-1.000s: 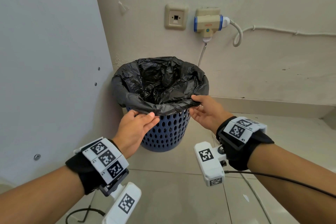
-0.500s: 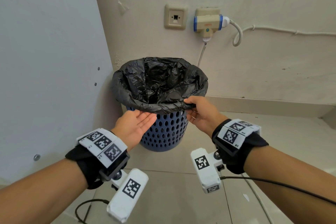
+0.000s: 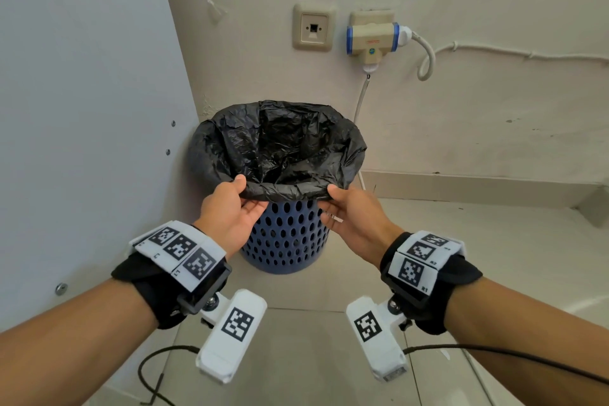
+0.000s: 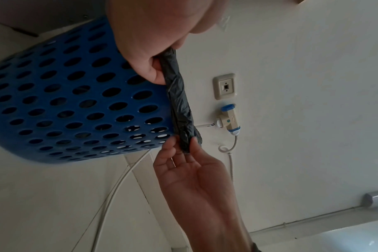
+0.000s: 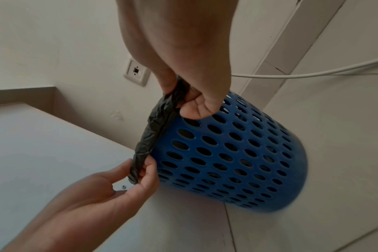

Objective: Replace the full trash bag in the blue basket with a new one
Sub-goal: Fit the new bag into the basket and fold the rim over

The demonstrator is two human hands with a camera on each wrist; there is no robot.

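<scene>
A blue perforated basket (image 3: 283, 241) stands on the floor in the corner, lined with a black trash bag (image 3: 276, 145) whose edge is folded over the rim. My left hand (image 3: 235, 204) pinches the bag's rolled edge at the near left of the rim, thumb on top. My right hand (image 3: 342, 208) pinches the same edge at the near right. In the left wrist view the bag edge (image 4: 179, 105) runs along the basket (image 4: 76, 105) between both hands. The right wrist view shows the bag edge (image 5: 155, 129) pinched above the basket (image 5: 231, 153).
A grey panel (image 3: 82, 109) stands close on the left of the basket. Behind it the wall carries a socket plate (image 3: 313, 30) and a plug adapter (image 3: 374, 41) with a white cable (image 3: 361, 99) dropping beside the basket. Tiled floor (image 3: 478, 257) lies to the right.
My left hand went from flat under the bag's edge to pinching it. My right hand shifted slightly along the near rim. The overhanging bag edge now sits rolled higher on the rim.
</scene>
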